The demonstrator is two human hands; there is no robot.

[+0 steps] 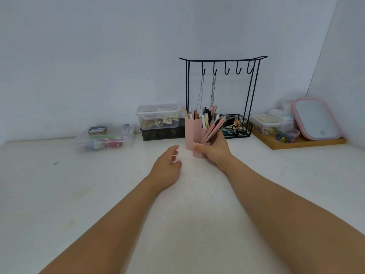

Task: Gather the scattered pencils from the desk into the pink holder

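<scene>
The pink holder (192, 133) stands on the white desk (98, 194) in front of the black rack. Its tall back part is full of pens and sticks. Several pencils (212, 130) lean to the right out of its low front compartment. My right hand (214, 150) is wrapped around that low front part, thumb on its front face. My left hand (167, 168) hovers just left of the holder with fingers loosely curled and nothing in it. I see no loose pencils on the desk.
A black wire rack (223, 80) with hooks, chains and a basket stands behind the holder. Clear boxes (158, 117) (104, 138) sit to the left. A wooden tray (304, 142) with small containers and a pink-rimmed lid is at the right.
</scene>
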